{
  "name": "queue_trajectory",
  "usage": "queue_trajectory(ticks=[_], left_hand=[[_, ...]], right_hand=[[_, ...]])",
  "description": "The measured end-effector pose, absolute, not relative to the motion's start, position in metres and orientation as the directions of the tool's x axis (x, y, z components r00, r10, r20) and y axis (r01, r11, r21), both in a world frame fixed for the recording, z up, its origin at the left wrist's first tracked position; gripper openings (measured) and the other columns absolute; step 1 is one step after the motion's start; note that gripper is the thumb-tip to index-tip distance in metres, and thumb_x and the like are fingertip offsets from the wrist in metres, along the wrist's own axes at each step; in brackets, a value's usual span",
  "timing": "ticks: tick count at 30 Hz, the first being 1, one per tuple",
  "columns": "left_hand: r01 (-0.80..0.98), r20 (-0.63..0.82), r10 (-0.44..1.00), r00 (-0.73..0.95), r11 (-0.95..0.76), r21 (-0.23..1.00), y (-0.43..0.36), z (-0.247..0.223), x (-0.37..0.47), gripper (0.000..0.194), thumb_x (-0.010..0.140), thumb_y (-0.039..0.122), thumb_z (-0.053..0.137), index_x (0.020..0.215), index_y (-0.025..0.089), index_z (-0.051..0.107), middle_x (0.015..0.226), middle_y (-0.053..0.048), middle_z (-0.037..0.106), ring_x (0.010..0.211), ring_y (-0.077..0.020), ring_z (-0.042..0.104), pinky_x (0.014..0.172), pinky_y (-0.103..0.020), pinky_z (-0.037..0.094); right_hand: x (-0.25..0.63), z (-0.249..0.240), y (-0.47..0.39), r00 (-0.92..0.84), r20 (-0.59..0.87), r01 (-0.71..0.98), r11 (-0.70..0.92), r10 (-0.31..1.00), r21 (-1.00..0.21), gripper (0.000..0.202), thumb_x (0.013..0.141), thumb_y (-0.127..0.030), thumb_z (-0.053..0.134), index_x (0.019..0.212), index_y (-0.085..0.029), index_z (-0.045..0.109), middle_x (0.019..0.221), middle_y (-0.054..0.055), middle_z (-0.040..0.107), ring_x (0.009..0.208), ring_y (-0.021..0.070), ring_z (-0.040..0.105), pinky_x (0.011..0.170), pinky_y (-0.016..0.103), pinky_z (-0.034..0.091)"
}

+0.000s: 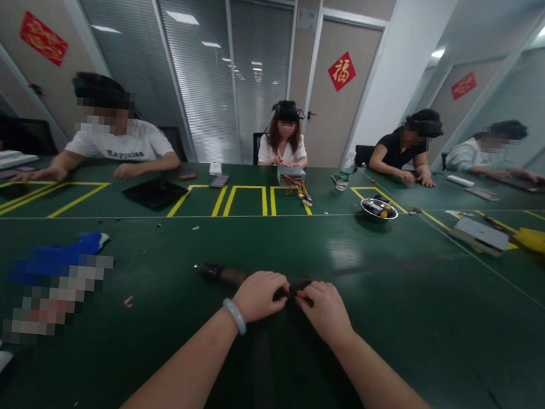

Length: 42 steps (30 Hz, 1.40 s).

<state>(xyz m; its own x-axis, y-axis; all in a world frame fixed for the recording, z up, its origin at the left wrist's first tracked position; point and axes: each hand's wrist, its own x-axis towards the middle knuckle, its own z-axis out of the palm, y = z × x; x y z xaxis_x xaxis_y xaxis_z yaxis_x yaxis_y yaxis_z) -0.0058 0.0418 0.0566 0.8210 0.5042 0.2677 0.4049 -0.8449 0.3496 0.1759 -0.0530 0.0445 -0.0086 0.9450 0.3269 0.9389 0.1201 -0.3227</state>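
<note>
On the green table (171, 323) in front of me, my left hand (262, 294) has its fingers closed round a small dark item, which I cannot make out. A dark cylindrical tool (219, 273) with a metal tip at its left end lies just beyond that hand and passes partly behind it. Close by on the right, my right hand (324, 308) pinches at something small and black. The fingertips of both hands nearly meet, and what lies between them is too dark to tell.
A blue item (62, 256) lies at the left. Farther back are a metal bowl (379, 209) of small parts, a water bottle (345, 173), a grey box with coloured cables (291, 175) and a black flat item (154, 192). Several people sit across the table.
</note>
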Motion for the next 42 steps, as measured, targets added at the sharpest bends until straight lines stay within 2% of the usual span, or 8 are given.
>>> queue_trajectory(ticks=[21, 25, 31, 36, 42], left_hand=[[0.375, 0.282, 0.475, 0.834, -0.861, 0.344, 0.0441, 0.0550, -0.0063, 0.013, 0.079, 0.023, 0.064, 0.092, 0.023, 0.062, 0.094, 0.000, 0.067, 0.090, -0.0185, 0.061, 0.085, -0.032, 0.045], [0.367, 0.292, 0.473, 0.831, -0.861, 0.352, 0.0432, 0.0558, -0.0055, 0.012, 0.079, 0.022, 0.064, 0.090, 0.023, 0.062, 0.093, 0.000, 0.067, 0.089, -0.0183, 0.061, 0.084, -0.032, 0.045], [0.390, 0.281, 0.495, 0.823, -0.850, 0.355, 0.0429, 0.0544, -0.0038, 0.013, 0.078, 0.021, 0.065, 0.090, 0.023, 0.062, 0.091, 0.000, 0.067, 0.088, -0.0185, 0.061, 0.085, -0.032, 0.044], [0.398, 0.263, 0.499, 0.826, -0.846, 0.356, 0.0439, 0.0537, -0.0038, 0.014, 0.078, 0.024, 0.066, 0.091, 0.022, 0.061, 0.090, 0.000, 0.066, 0.087, -0.0182, 0.061, 0.083, -0.030, 0.044], [0.388, 0.267, 0.490, 0.829, -0.850, 0.356, 0.0439, 0.0536, -0.0062, 0.011, 0.080, 0.024, 0.064, 0.090, 0.023, 0.061, 0.090, 0.001, 0.065, 0.087, -0.0170, 0.060, 0.082, -0.029, 0.043]], right_hand=[[0.1776, 0.0444, -0.0549, -0.030, 0.349, 0.879, 0.191, 0.937, -0.437, 0.006, 0.084, -0.025, 0.062, 0.081, -0.025, 0.067, 0.087, -0.001, 0.068, 0.084, 0.0168, 0.060, 0.082, 0.033, 0.038], [0.1745, 0.0455, -0.0555, -0.035, 0.345, 0.891, 0.186, 0.938, -0.414, 0.007, 0.085, -0.025, 0.061, 0.081, -0.025, 0.067, 0.086, 0.000, 0.068, 0.083, 0.0175, 0.059, 0.081, 0.033, 0.038], [0.1697, 0.0416, -0.0534, -0.044, 0.358, 0.934, 0.166, 0.933, -0.316, 0.011, 0.087, -0.023, 0.058, 0.081, -0.023, 0.067, 0.085, 0.002, 0.066, 0.084, 0.0177, 0.058, 0.081, 0.033, 0.037], [0.1712, 0.0394, -0.0510, -0.105, 0.383, 0.947, 0.210, 0.918, -0.244, 0.009, 0.086, -0.020, 0.060, 0.083, -0.023, 0.068, 0.083, 0.001, 0.065, 0.083, 0.0169, 0.057, 0.081, 0.033, 0.036], [0.1771, 0.0387, -0.0510, -0.119, 0.366, 0.947, 0.216, 0.923, -0.238, 0.007, 0.086, -0.020, 0.061, 0.084, -0.024, 0.067, 0.085, -0.001, 0.064, 0.084, 0.0166, 0.056, 0.081, 0.032, 0.035]])
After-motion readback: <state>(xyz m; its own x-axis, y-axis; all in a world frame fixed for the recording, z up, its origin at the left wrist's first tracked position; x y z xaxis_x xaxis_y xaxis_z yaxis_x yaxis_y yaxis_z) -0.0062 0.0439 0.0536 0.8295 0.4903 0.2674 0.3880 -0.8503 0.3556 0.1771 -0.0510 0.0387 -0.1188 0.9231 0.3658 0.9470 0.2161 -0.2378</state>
